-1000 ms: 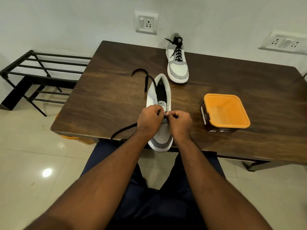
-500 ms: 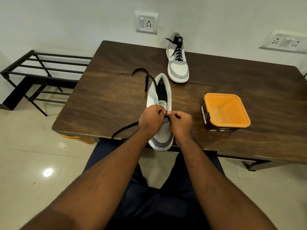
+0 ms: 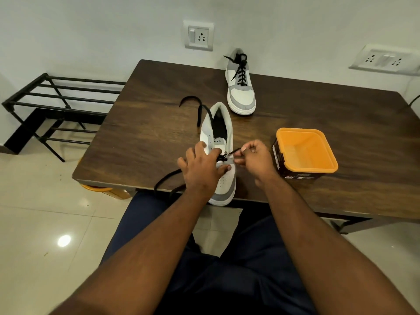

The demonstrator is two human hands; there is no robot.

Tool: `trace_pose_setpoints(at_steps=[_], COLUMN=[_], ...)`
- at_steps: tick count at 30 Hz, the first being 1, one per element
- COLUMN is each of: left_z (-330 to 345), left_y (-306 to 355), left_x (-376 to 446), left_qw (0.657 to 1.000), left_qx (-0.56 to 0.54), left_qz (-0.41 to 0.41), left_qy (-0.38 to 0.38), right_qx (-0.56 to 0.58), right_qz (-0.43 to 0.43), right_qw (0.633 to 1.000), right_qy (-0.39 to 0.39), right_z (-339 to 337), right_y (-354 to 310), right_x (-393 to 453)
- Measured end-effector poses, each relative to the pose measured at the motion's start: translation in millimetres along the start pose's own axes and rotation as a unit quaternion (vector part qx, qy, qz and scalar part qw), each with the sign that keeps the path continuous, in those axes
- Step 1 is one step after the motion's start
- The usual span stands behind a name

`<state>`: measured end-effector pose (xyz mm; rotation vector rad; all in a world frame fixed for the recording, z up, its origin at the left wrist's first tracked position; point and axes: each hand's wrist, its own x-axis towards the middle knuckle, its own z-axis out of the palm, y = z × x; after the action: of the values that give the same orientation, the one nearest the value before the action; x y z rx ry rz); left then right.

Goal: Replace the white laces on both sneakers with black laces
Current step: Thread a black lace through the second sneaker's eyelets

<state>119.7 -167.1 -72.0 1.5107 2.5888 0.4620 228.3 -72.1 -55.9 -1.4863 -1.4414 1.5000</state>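
Near sneaker: on the table at its front edge, toe over the edge, tongue open, eyelets mostly unlaced.
Black lace: threaded at the lowest eyelets only; one long end trails left off the edge, another lies beside the heel.
Left hand: flat on the vamp, fingers pinning the sneaker, grasping nothing I can make out.
Right hand: pinching the lace tip, pulling it out to the right.
Far sneaker: at the back of the table, fully laced in black.
Orange tub: right of the near sneaker, apart from it.
Step, as judged: early lacing of the second sneaker.
Next move calls for drawing the slack through, then feeding the tip into the next eyelet across.
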Motion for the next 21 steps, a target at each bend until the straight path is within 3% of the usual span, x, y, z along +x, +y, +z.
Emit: trace_pose_setpoints(at_steps=[3, 6, 8, 13, 16, 21], left_z=[5, 8, 9, 13, 14, 15], left_y=[0, 0, -4, -4, -2, -4], left_x=[0, -1, -3, -1, 0, -2], left_qw=[1.0, 0.999, 0.999, 0.999, 0.999, 0.999], left_qx=[-0.021, -0.03, -0.035, -0.051, -0.045, -0.037], left_qz=[-0.009, -0.011, -0.012, -0.003, -0.003, -0.001], left_qy=[-0.003, -0.004, -0.005, -0.001, 0.0, 0.004], right_qx=[0.073, 0.24, 0.297, 0.151, 0.045, 0.037], right_qz=[-0.042, -0.096, -0.112, -0.014, 0.039, -0.001], right_qw=[0.994, 0.951, 0.93, 0.985, 0.998, 0.998], right_qy=[0.07, 0.168, 0.186, 0.083, 0.024, 0.056], right_z=[-24, -56, -60, -17, 8, 29], right_y=[-35, -79, -91, -27, 10, 16], right_x=[7, 21, 24, 6, -11, -17])
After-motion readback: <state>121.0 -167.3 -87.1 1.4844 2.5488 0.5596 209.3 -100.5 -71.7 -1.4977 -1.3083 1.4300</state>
